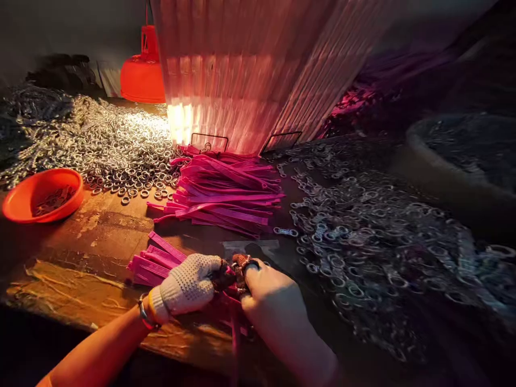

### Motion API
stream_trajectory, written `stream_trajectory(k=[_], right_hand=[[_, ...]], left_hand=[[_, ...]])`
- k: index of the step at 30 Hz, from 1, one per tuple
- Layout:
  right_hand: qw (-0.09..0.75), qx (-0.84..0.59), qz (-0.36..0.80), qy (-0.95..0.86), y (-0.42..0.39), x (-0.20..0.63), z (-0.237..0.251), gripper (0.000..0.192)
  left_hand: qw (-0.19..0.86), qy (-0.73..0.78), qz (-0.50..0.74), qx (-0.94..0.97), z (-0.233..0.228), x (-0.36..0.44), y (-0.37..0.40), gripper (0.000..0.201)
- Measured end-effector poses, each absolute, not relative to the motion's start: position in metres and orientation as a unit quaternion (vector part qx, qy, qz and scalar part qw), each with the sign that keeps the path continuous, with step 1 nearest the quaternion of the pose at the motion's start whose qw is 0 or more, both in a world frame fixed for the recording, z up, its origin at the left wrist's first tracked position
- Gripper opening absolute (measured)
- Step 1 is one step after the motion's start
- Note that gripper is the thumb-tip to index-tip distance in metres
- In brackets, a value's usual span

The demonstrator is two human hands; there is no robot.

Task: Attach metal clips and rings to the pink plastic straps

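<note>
Strap [236, 312], pink and flat, lies at the table's [60, 290] near edge, pinched between the gloved left hand [189, 287] and bare right hand [264, 285]. More straps [226, 193] are heaped behind; shiny metal rings [121, 145] pile left, clasps [363, 231] right. An orange bowl [42, 194] sits far left.

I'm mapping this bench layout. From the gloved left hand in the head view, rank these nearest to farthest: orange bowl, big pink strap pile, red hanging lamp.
From the left hand:
1. Big pink strap pile, just beyond, centre of the bench.
2. Orange bowl, far left edge.
3. Red hanging lamp, at the back, upper left.
</note>
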State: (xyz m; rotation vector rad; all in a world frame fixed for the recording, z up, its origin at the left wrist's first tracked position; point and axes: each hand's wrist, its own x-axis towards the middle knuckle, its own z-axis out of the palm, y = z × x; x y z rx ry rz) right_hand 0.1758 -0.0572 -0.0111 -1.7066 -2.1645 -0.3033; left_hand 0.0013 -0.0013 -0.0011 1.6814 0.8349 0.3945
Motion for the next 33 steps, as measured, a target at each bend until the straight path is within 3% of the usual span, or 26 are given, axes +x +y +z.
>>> stream_trajectory(k=[4, 9, 12, 15, 17, 20, 24, 28, 33], right_hand=[[0.112, -0.597, -0.100, -0.788, -0.055, 0.176, 0.000, 0.021], [0.162, -0.623, 0.026, -0.765, -0.050, 0.175, -0.003, 0.038], [0.169, -0.633, 0.108, -0.748, -0.050, 0.178, 0.003, 0.045], [0.071, -0.631, 0.202, -0.745, -0.048, 0.181, 0.019, 0.055], [-0.030, -0.648, 0.222, -0.728, -0.046, 0.180, 0.030, 0.049], [-0.119, -0.658, 0.188, -0.720, -0.045, 0.175, 0.035, 0.028], [-0.135, -0.612, 0.124, -0.769, -0.053, 0.169, 0.025, 0.020], [-0.116, -0.577, 0.082, -0.804, -0.061, 0.173, 0.018, 0.015], [-0.049, -0.568, 0.010, -0.822, -0.065, 0.197, 0.021, 0.010]], left_hand=[[0.648, 0.379, 0.158, 0.641, -0.005, 0.006, -0.005, 0.037], [0.626, 0.347, 0.184, 0.673, -0.010, 0.007, -0.006, 0.037], [0.675, 0.385, 0.171, 0.606, -0.007, 0.004, -0.006, 0.040], [0.708, 0.411, 0.171, 0.549, -0.004, 0.002, -0.010, 0.042], [0.691, 0.395, 0.188, 0.576, -0.003, 0.003, -0.013, 0.039], [0.658, 0.382, 0.202, 0.616, -0.008, 0.004, -0.016, 0.037], [0.657, 0.373, 0.198, 0.624, -0.016, 0.007, -0.018, 0.033], [0.666, 0.363, 0.164, 0.631, -0.006, 0.008, -0.014, 0.034], [0.672, 0.357, 0.027, 0.649, 0.044, -0.023, 0.012, 0.031]])
